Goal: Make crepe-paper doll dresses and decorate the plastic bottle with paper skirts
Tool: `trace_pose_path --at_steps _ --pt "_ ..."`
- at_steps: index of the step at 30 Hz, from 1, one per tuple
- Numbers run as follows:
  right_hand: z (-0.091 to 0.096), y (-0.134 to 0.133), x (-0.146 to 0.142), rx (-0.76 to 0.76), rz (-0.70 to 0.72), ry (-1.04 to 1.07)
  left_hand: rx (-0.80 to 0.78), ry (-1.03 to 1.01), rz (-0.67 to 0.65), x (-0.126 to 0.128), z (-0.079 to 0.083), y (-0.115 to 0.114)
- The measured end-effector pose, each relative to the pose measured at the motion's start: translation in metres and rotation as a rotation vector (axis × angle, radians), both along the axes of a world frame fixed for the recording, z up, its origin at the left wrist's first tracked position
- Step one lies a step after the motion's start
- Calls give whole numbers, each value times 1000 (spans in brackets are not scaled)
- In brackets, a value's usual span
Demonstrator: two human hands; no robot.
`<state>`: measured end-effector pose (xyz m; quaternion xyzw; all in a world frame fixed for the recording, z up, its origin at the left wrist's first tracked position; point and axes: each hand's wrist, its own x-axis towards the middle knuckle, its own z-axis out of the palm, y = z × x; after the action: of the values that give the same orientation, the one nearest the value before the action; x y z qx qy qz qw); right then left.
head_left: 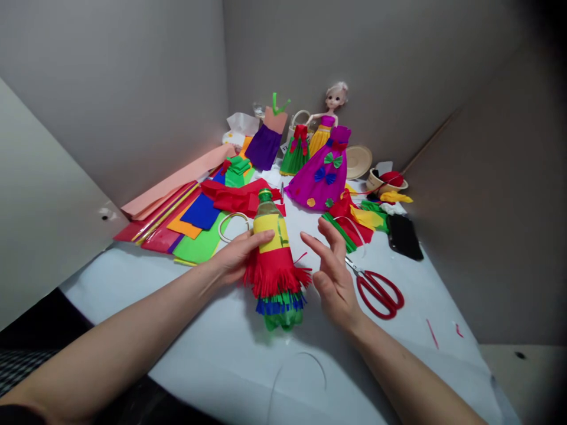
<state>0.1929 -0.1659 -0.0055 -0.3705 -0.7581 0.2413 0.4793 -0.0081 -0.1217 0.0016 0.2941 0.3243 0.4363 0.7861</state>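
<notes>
My left hand [239,255] is closed around the left side of a green plastic bottle [267,206], its thumb lying on the yellow label. Red fringed paper [277,271] wraps the bottle's middle, with green and blue fringes [280,303] below it. The bottle tilts with its capped neck pointing away from me. To its right, my right hand [333,277] hovers with its fingers apart, holding nothing. Just beyond that hand lie red-handled scissors [380,292], blades partly hidden behind the fingers.
Coloured paper sheets [199,212] spread at the left, near a tape ring [234,227]. A doll [330,112] and paper dresses, one large and purple [321,174], stand at the back wall. A black phone [404,237] and a bowl [386,182] are at the right.
</notes>
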Motion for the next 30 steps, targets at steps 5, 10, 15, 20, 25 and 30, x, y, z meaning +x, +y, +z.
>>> trace_pose_path --at_steps 5,10,15,20,25,30 --pt "4 -6 -2 303 203 -228 16 26 11 0 -1 0" --pt "3 -6 -4 394 23 -384 71 65 -21 1 -4 -3" --pt "6 -6 -2 421 99 -350 65 79 0 2 -1 -4" --pt "1 -7 -3 392 28 -399 75 93 21 3 -1 -3" --pt "2 2 -1 -79 -176 -21 124 153 6 2 -1 -3" --pt "9 8 -7 -700 97 203 232 239 -36 2 0 -8"
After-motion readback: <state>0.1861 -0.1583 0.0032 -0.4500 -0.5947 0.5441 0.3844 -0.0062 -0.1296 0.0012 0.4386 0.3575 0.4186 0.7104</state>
